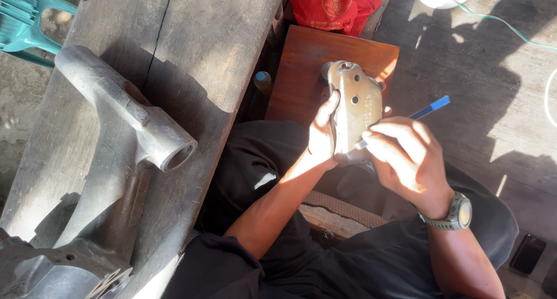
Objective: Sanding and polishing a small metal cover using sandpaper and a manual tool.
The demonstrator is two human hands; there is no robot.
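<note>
Now the left hand (322, 135) has its fingers closed around the left edge of the metal plate (355, 107), long axis pointing away, while the right hand (406, 157), just beside it, pinches a blue pen (428, 108) with its tip on the plate's lower face.

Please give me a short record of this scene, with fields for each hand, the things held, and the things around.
left hand: holds the metal plate with holes, upright
right hand: holds a blue pen, its tip on the plate
wrist: grey watch
under the plate: brown wooden board
left side: large grey metal casting on wooden planks
top: red bag
</note>
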